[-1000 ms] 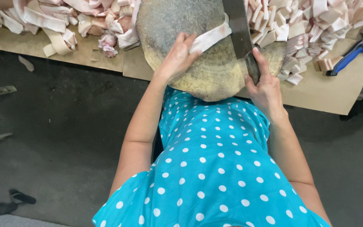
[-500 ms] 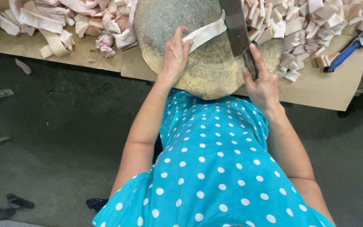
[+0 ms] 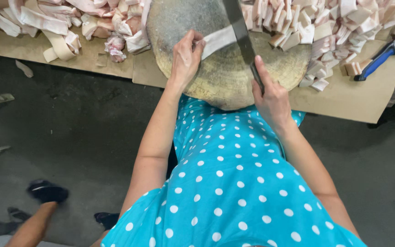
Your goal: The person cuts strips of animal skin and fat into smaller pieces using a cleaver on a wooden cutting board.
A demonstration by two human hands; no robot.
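Chopping block: round wood, rough, scored, matt. Cleaver: dark metal blade, dull sheen. Meat strip: pale, smooth, slightly moist. Cut pieces: same pale fat, soft gloss. Table cover: brown cardboard, matt. Knife handle: blue plastic, smooth. Dress: turquoise dotted cloth, matt. Floor: rough grey concrete.

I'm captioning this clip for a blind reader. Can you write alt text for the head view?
A person's left hand holds a pale meat strip on a round chopping block while the right hand grips a cleaver against it. Cut pieces are piled on the table.
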